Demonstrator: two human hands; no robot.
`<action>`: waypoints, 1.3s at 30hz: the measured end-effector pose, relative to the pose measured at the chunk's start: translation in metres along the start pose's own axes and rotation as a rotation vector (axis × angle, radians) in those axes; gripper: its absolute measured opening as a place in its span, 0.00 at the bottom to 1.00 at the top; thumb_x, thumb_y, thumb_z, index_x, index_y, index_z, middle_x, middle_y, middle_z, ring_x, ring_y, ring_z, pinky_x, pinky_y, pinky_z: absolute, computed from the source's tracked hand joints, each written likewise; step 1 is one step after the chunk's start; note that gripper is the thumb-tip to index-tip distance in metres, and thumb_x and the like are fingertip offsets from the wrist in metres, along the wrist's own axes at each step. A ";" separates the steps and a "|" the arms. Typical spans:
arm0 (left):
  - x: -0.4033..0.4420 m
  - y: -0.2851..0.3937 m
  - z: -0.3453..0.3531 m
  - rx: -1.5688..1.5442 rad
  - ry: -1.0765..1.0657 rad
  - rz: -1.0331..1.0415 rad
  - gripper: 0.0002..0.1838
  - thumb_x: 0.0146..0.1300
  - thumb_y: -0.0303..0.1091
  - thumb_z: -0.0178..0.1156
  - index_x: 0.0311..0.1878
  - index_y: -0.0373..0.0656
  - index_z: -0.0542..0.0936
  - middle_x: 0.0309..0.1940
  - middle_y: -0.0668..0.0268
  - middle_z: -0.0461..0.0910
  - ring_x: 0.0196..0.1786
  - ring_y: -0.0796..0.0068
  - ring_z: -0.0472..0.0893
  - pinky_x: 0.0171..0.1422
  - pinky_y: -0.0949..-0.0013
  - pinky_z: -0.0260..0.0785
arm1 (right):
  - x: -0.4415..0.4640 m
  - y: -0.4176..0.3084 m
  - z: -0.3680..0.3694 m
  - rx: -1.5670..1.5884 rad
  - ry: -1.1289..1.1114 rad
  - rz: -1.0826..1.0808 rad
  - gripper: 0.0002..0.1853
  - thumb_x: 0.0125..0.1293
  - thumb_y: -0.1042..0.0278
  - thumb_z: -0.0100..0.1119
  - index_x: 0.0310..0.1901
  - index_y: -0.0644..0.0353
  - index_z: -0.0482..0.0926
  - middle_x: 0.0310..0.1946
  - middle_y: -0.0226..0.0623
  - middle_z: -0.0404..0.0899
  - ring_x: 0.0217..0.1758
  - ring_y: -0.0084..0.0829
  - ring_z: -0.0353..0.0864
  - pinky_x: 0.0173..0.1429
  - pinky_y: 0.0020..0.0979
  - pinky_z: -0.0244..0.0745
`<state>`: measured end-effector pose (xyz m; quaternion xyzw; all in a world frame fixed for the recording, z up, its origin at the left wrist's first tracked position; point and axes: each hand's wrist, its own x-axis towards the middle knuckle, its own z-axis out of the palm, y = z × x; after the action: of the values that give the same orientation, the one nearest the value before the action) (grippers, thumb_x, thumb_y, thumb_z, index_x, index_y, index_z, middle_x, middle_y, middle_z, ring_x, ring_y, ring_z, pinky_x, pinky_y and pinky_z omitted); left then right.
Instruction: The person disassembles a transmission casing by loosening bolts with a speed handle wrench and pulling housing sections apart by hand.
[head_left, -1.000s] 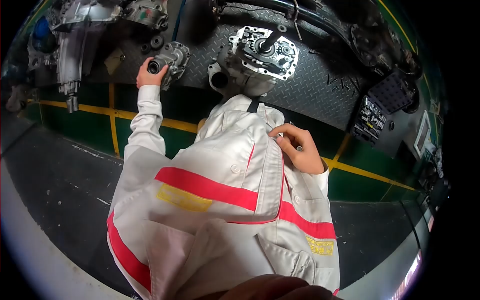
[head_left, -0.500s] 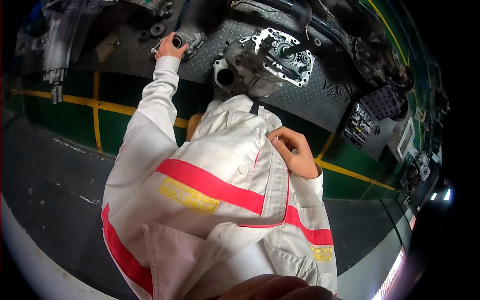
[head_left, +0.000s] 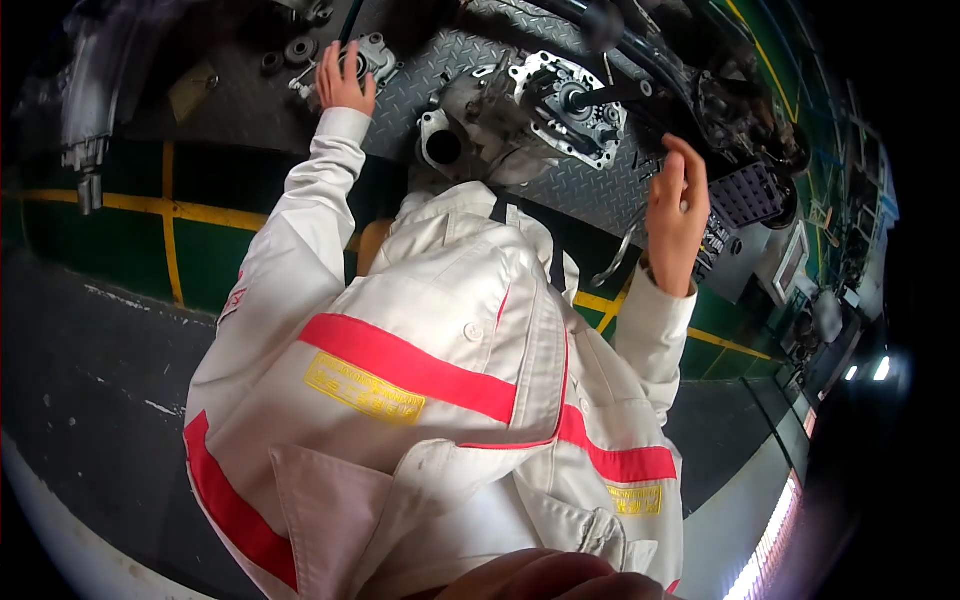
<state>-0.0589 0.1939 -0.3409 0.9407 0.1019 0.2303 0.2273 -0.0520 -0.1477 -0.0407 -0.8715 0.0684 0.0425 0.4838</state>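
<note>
My left hand (head_left: pixel 345 85) lies over a small metal housing (head_left: pixel 375 62) on the tread-plate bench, its fingers stretched out and spread. The hand covers part of the housing's round opening. To the right of it stands a larger gearbox casing (head_left: pixel 470 125), with its flanged face, gears and a dark shaft (head_left: pixel 612 95) showing. My right hand (head_left: pixel 680 215) is raised near the bench's front edge, fingers loosely bent and apart, with nothing visible in it. Just behind that hand sits a tool case (head_left: pixel 745 195), partly covered by it.
Ring-shaped parts (head_left: pixel 300 49) lie beside the left hand. A long metal part (head_left: pixel 88 125) is at the far left. Dark machinery (head_left: pixel 740 105) stands at the back right. Yellow lines (head_left: pixel 170 235) cross the green floor in front of the bench.
My right hand has left the front of the jacket and moved up and right towards the tool case. My left hand's fingers have straightened over the housing.
</note>
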 end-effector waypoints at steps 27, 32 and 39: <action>-0.157 0.019 0.110 -1.006 -0.746 -1.067 0.35 0.57 0.52 0.63 0.61 0.35 0.69 0.55 0.55 0.75 0.60 0.63 0.72 0.65 0.66 0.60 | 0.076 -0.008 0.038 -0.367 -0.127 -0.172 0.15 0.69 0.62 0.51 0.40 0.68 0.79 0.19 0.25 0.66 0.23 0.14 0.60 0.26 0.20 0.55; -0.160 0.020 0.125 -1.205 -0.744 -1.138 0.40 0.53 0.53 0.66 0.61 0.34 0.68 0.56 0.54 0.74 0.61 0.62 0.70 0.66 0.66 0.58 | 0.075 -0.012 0.040 -0.423 -0.069 -0.124 0.15 0.68 0.61 0.51 0.39 0.66 0.80 0.16 0.26 0.66 0.21 0.14 0.61 0.25 0.22 0.56; -0.137 0.024 0.102 -1.263 -0.823 -1.097 0.55 0.40 0.53 0.74 0.66 0.30 0.59 0.63 0.50 0.66 0.67 0.59 0.64 0.71 0.66 0.49 | 0.077 -0.010 0.038 -0.421 -0.082 -0.108 0.15 0.68 0.61 0.51 0.40 0.65 0.80 0.15 0.28 0.66 0.20 0.15 0.60 0.25 0.23 0.56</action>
<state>-0.1275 0.0930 -0.4633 0.4707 0.2994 -0.2481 0.7920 0.0250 -0.1164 -0.0636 -0.9532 -0.0086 0.0653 0.2952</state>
